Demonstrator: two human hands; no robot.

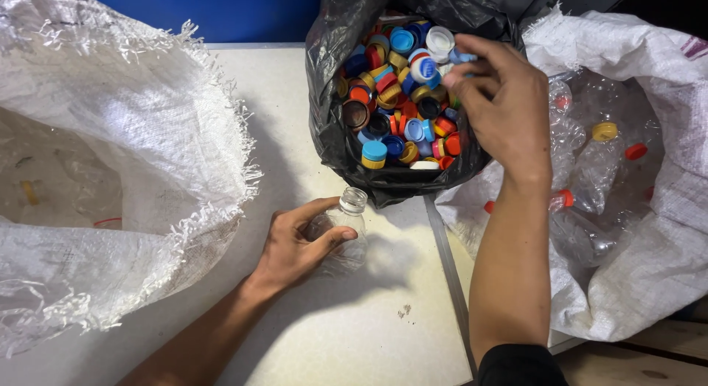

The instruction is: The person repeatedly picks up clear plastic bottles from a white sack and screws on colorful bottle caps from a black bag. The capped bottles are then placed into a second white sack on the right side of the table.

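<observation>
Resting on its side near the middle of the frame, a small clear plastic bottle [345,235] lies on the pale desk [354,334] with its open, capless neck pointing toward the top of the picture. The left hand [295,242] wraps loosely around its body, thumb over the top and fingers behind. The bottle looks empty, thin-walled and very light; its sides would likely dent under a firm squeeze and could slide in the palm, so the stiff neck ring or a gentle grip round the middle seems the surest hold. The right hand [501,106], in the upper right, pinches a small blue cap [462,56] between its fingertips just above a black bag [332,128] heaped with coloured caps. A white woven sack [649,268] of clear bottles sits at the right, and another white sack [147,120] gapes at the left.
</observation>
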